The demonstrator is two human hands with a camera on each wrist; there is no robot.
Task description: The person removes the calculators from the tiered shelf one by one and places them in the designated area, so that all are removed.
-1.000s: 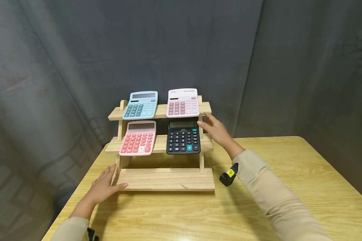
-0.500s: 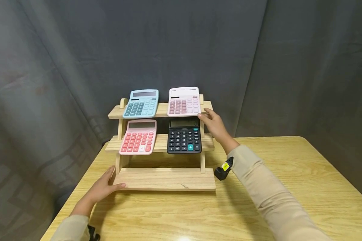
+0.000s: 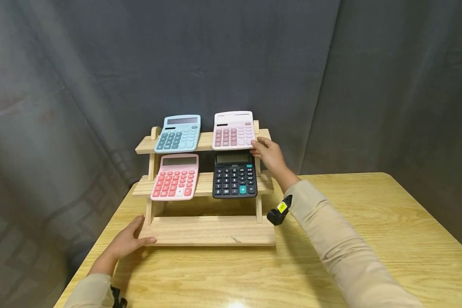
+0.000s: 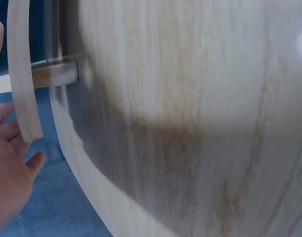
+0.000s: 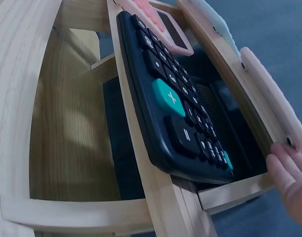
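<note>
On the black calculator (image 3: 234,176), "0", "+" and "=" can be read. The right hand (image 3: 271,156) pinches the white calculator (image 3: 234,129) at its lower right corner; the left hand (image 3: 124,243), relaxed, touches the rack (image 3: 208,231).

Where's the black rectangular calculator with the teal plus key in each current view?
Head: black rectangular calculator with teal plus key, just below picture centre.
Left wrist: not in it.
Right wrist: calculator large, at centre, slanting down rightward.
Shared landmark: pale wooden three-tier stand; only part shows, upper left, in left wrist.

Dark grey curtain (image 3: 231,55) behind yellowish wood-grain table (image 3: 354,218); far right corner rounded.
</note>
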